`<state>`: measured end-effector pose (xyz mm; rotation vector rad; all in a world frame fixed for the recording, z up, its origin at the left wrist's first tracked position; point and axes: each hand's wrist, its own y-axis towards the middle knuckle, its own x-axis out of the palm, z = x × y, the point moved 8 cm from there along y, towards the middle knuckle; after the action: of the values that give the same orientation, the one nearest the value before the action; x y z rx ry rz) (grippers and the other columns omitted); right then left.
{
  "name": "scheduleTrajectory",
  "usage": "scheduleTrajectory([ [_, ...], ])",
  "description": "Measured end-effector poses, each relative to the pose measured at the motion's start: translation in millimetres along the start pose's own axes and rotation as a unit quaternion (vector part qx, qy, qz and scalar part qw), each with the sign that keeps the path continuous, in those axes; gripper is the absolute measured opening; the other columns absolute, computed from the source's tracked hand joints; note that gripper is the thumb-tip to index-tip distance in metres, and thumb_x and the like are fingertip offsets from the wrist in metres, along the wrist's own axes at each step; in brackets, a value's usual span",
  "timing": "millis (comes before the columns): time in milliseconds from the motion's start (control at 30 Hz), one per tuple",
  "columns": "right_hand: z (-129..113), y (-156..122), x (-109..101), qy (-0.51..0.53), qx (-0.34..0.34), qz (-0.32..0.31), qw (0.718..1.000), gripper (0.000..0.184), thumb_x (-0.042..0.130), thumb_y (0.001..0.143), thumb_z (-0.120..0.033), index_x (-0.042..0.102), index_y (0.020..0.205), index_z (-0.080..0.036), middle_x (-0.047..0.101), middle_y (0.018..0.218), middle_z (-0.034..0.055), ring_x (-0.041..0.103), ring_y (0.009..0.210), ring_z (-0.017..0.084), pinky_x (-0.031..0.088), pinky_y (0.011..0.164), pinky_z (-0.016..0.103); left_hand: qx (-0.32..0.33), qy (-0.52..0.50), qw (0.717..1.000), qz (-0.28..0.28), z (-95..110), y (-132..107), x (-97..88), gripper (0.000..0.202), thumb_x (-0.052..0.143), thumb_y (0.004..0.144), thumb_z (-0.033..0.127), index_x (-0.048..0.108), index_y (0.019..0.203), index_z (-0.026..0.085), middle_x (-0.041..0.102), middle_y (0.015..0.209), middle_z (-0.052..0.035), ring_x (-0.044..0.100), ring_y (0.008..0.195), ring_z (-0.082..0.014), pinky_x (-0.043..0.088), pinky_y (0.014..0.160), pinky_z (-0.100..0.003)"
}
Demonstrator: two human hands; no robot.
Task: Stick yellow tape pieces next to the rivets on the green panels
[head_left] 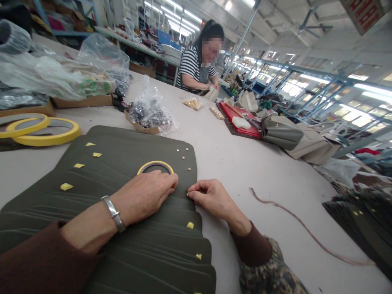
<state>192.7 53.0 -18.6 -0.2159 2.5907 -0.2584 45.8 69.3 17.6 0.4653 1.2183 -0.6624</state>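
Dark olive panels (134, 143) lie in overlapping layers on the table. My left hand (143, 196), wearing a silver bracelet, rests on them with its fingers curled over a roll of yellow tape (155, 163); the near part of the roll is hidden under the hand. At the right edge of a panel, my right hand (214, 199) pinches a tiny gold stud (188, 194) between thumb and forefinger. Several similar studs, one a gold stud (189, 168), sit near the top panel's right corner. Small yellow tape pieces (66, 186) stick to the panels on both sides.
Larger yellow tape rolls (47, 136) lie at left, near plastic bags (61, 75). A small box of wrapped metal parts (150, 112) stands ahead. Across the table a person (196, 65) works beside a red tray (245, 122). A brown cord (300, 220) and stacked dark panels (358, 224) lie right.
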Motion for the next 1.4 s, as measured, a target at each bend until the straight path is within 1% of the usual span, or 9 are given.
scheduleTrajectory([
  [367, -21.7, -3.2, 5.2, -0.159, -0.09, 0.015, 0.983, 0.013, 0.063, 0.079, -0.011, 0.075, 0.076, -0.018, 0.071, 0.067, -0.0002, 0.059, 0.058, 0.011, 0.041, 0.057, 0.023, -0.006, 0.0, 1.0, 0.007, -1.9, -0.5, 0.4, 0.016, 0.044, 0.094, 0.025, 0.058, 0.088, 0.023, 0.062, 0.077, -0.0021, 0.058, 0.069, -0.02, 0.035, 0.06, -0.03],
  [467, -24.9, -4.8, 3.1, -0.204, -0.106, 0.03, 0.973, 0.014, 0.066, 0.081, -0.013, 0.074, 0.09, -0.02, 0.069, 0.065, -0.0012, 0.059, 0.058, 0.012, 0.042, 0.059, 0.024, -0.012, -0.01, 1.0, 0.006, -2.2, -0.1, -0.3, 0.015, 0.046, 0.093, 0.024, 0.059, 0.086, 0.023, 0.062, 0.077, -0.002, 0.057, 0.066, -0.0191, 0.034, 0.057, -0.029],
  [567, -19.3, -5.8, -13.6, -0.206, -0.078, 0.077, 0.972, 0.03, 0.077, 0.077, -0.025, 0.069, 0.105, -0.019, 0.063, 0.059, -0.0035, 0.056, 0.054, 0.013, 0.041, 0.056, 0.025, -0.015, -0.016, 1.0, 0.006, -2.3, -0.3, -1.2, 0.014, 0.047, 0.093, 0.024, 0.058, 0.085, 0.023, 0.061, 0.076, -0.0018, 0.057, 0.066, -0.019, 0.034, 0.057, -0.029],
  [667, -9.5, -6.0, -21.2, -0.133, -0.043, 0.047, 0.989, 0.014, 0.073, 0.08, -0.028, 0.069, 0.087, -0.016, 0.064, 0.06, -0.0024, 0.053, 0.053, 0.011, 0.038, 0.051, 0.022, -0.009, -0.015, 1.0, 0.005, -1.9, -0.8, -1.3, 0.014, 0.046, 0.093, 0.023, 0.057, 0.085, 0.023, 0.062, 0.078, -0.002, 0.057, 0.068, -0.0195, 0.035, 0.059, -0.029],
  [800, -12.2, -9.0, -10.0, -0.11, -0.073, -0.021, 0.991, 0.008, 0.068, 0.082, -0.02, 0.074, 0.078, -0.017, 0.07, 0.068, -0.0002, 0.056, 0.057, 0.01, 0.039, 0.054, 0.022, -0.001, -0.036, 0.999, 0.018, -2.6, -1.9, -3.1, 0.015, 0.044, 0.094, 0.025, 0.055, 0.084, 0.023, 0.062, 0.079, -0.0019, 0.056, 0.068, -0.0187, 0.037, 0.061, -0.03],
  [1033, -16.8, -7.5, 0.2, -0.185, -0.1, 0.059, 0.976, 0.011, 0.066, 0.084, -0.023, 0.074, 0.078, -0.019, 0.07, 0.066, -0.0002, 0.058, 0.058, 0.012, 0.039, 0.056, 0.023, 0.011, -0.07, 0.997, 0.031, -1.4, -4.4, -8.8, 0.017, 0.042, 0.093, 0.025, 0.056, 0.085, 0.024, 0.063, 0.08, -0.0016, 0.057, 0.07, -0.018, 0.037, 0.061, -0.029],
  [1100, -19.6, -6.5, 1.9, -0.196, -0.116, 0.061, 0.972, 0.009, 0.067, 0.083, -0.021, 0.074, 0.078, -0.02, 0.069, 0.066, -0.0012, 0.058, 0.058, 0.011, 0.039, 0.057, 0.022, 0.012, -0.069, 0.997, 0.03, -1.2, -4.7, -9.0, 0.017, 0.042, 0.093, 0.025, 0.056, 0.084, 0.024, 0.064, 0.081, -0.0014, 0.057, 0.07, -0.0181, 0.038, 0.061, -0.029],
  [1267, -29.4, -6.0, 3.0, -0.216, -0.154, 0.016, 0.964, 0.008, 0.066, 0.082, -0.016, 0.073, 0.08, -0.02, 0.066, 0.065, -0.0029, 0.055, 0.058, 0.01, 0.037, 0.056, 0.021, 0.007, -0.073, 0.996, 0.046, -5.4, -4.2, -7.4, 0.017, 0.04, 0.095, 0.027, 0.055, 0.086, 0.024, 0.066, 0.083, -0.0001, 0.062, 0.074, -0.0181, 0.039, 0.064, -0.029],
  [1400, -33.6, -4.9, 6.1, -0.207, -0.171, -0.069, 0.961, 0.013, 0.063, 0.083, -0.014, 0.075, 0.08, -0.02, 0.064, 0.06, -0.0044, 0.051, 0.053, 0.008, 0.036, 0.053, 0.02, 0.01, -0.075, 0.992, 0.097, -7.9, -5.0, -12.4, 0.02, 0.037, 0.098, 0.032, 0.057, 0.099, 0.026, 0.07, 0.087, 0.0009, 0.065, 0.074, -0.0173, 0.042, 0.066, -0.028],
])
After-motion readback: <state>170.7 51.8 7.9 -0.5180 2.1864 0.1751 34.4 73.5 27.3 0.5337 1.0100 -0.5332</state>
